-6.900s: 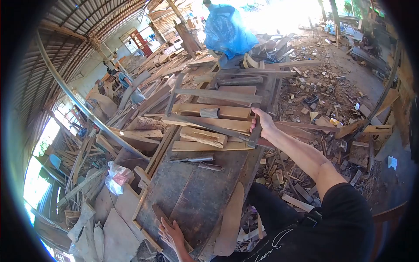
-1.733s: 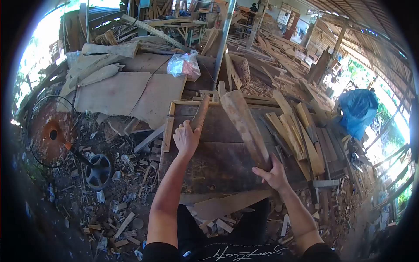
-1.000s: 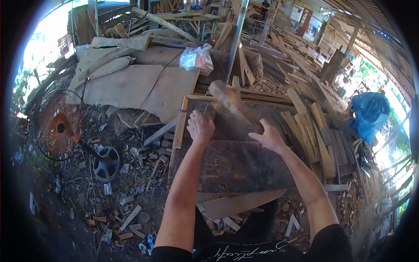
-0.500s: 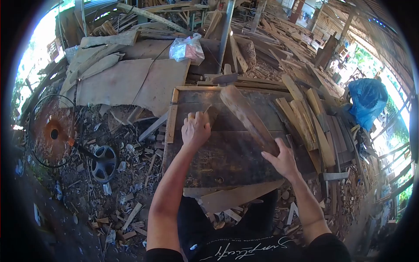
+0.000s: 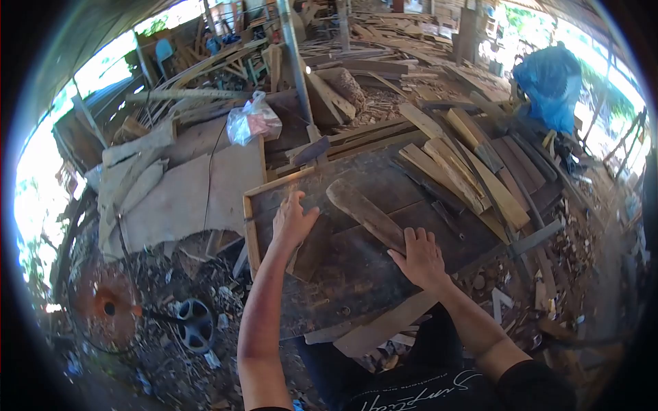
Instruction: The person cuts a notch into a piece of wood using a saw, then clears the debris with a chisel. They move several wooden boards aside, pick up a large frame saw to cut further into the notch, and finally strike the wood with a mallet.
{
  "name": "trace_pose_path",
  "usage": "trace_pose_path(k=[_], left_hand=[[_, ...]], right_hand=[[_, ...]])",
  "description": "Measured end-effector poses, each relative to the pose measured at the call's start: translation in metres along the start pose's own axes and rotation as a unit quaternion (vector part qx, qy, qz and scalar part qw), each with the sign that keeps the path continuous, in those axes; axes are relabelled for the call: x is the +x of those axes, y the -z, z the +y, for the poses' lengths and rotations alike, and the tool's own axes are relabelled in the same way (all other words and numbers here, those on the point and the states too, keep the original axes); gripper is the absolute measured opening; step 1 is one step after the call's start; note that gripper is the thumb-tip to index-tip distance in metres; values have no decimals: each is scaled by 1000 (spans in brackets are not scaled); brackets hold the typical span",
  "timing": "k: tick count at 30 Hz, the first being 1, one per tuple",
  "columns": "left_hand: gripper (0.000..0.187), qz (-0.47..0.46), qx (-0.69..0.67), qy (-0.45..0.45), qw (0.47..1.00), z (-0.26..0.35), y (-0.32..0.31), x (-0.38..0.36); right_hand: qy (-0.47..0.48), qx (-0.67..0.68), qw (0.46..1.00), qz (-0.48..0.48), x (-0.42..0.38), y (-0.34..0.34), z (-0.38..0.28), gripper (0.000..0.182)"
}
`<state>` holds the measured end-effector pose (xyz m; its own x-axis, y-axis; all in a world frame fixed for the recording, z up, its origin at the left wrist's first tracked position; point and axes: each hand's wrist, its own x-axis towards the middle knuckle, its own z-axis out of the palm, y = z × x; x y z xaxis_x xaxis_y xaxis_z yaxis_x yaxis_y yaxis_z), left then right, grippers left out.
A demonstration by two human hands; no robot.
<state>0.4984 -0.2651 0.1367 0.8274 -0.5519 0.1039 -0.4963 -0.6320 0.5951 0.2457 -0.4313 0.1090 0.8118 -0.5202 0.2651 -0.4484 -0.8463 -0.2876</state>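
My right hand (image 5: 419, 262) grips the near end of a thick wooden piece (image 5: 363, 211), which slants away to the upper left over the dark worktable (image 5: 370, 281). My left hand (image 5: 295, 220) has its fingers apart and holds nothing. Just below and right of it lies a dark flat wood block (image 5: 312, 252), close to the left side of the table. A light wooden strip (image 5: 251, 233) edges the table on that side, near my left wrist.
Wood strips (image 5: 456, 178) lie piled on the table's right side, with a hammer (image 5: 538, 238) nearby. A plastic bag (image 5: 254, 122) rests on boards at the back left. A fan (image 5: 106, 308) stands at lower left. A blue bag (image 5: 548, 85) hangs at upper right.
My left hand has opened and let go of the dark wood block, which now lies beside it. My right hand has lowered the thick wooden piece. The view has turned right.
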Motion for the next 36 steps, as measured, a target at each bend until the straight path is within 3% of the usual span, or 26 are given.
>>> trace_pose_path(k=[4, 6, 11, 13, 15, 19, 23, 25, 27, 28, 32, 36], left_hand=[[53, 49, 66, -57, 995, 0, -29, 83], [51, 100, 81, -46, 991, -1, -42, 122], [55, 126, 139, -66, 980, 4, -47, 201], [57, 118, 163, -49, 978, -5, -52, 222], [60, 23, 202, 0, 979, -14, -56, 242], [49, 2, 136, -45, 990, -47, -49, 270], [38, 112, 159, 63, 979, -83, -32, 278], [38, 65, 184, 86, 977, -101, -23, 285], [36, 140, 92, 7, 986, -104, -27, 288], [36, 136, 91, 0, 987, -93, -30, 291], [32, 87, 28, -238, 967, -12, -56, 295], [31, 60, 13, -244, 968, 28, -97, 316]], right_hand=[[-12, -3, 999, 29, 30, -10, -9, 46], [-17, -6, 1000, 20, 48, -16, -9, 46], [-47, -11, 999, 22, 61, -12, -7, 46], [-61, -28, 998, 5, 64, -12, -4, 48], [-80, -43, 996, 20, 67, -13, 0, 51], [-62, -36, 997, 26, 69, -16, 4, 56], [-53, -43, 997, 20, 69, -16, 5, 58], [-50, -47, 997, 20, 71, -15, 4, 58], [-49, -63, 997, 17, 71, -15, 3, 59], [-56, -65, 996, 19, 71, -16, 3, 59], [-47, -72, 996, 32, 70, -17, 4, 58], [-37, -60, 996, 57, 70, -17, 6, 55]])
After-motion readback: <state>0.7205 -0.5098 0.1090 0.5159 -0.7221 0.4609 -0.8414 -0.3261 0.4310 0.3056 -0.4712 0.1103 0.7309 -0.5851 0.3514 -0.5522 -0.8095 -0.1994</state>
